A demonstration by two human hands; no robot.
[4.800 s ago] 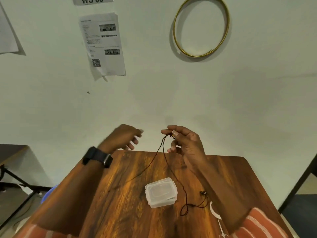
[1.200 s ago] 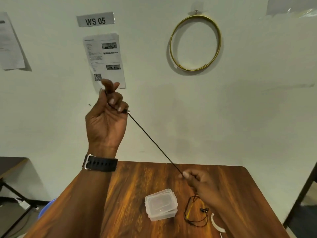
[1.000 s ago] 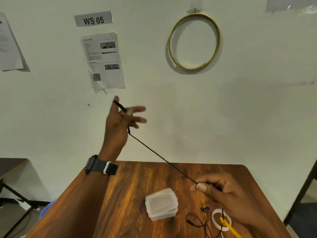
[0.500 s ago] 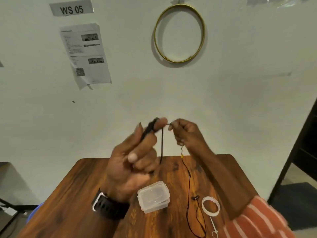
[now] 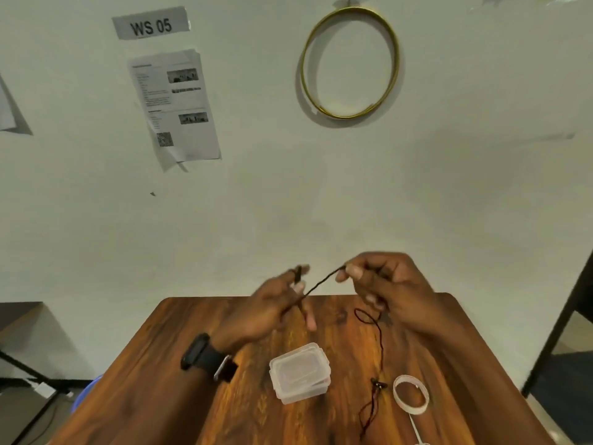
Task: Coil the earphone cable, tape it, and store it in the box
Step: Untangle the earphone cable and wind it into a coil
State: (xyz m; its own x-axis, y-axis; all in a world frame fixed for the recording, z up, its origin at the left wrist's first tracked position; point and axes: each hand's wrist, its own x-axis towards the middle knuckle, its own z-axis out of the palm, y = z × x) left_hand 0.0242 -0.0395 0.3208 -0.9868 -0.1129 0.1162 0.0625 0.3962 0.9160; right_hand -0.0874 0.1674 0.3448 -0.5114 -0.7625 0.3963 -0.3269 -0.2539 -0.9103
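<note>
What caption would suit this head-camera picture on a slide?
Both hands, left hand and right hand, wind the black earphone cable above the table, box still closed.

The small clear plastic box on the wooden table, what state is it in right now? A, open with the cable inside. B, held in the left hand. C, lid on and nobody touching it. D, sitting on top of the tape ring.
C: the small clear plastic box sits lidded on the wooden table, apart from both hands and beside the white tape ring.
</note>
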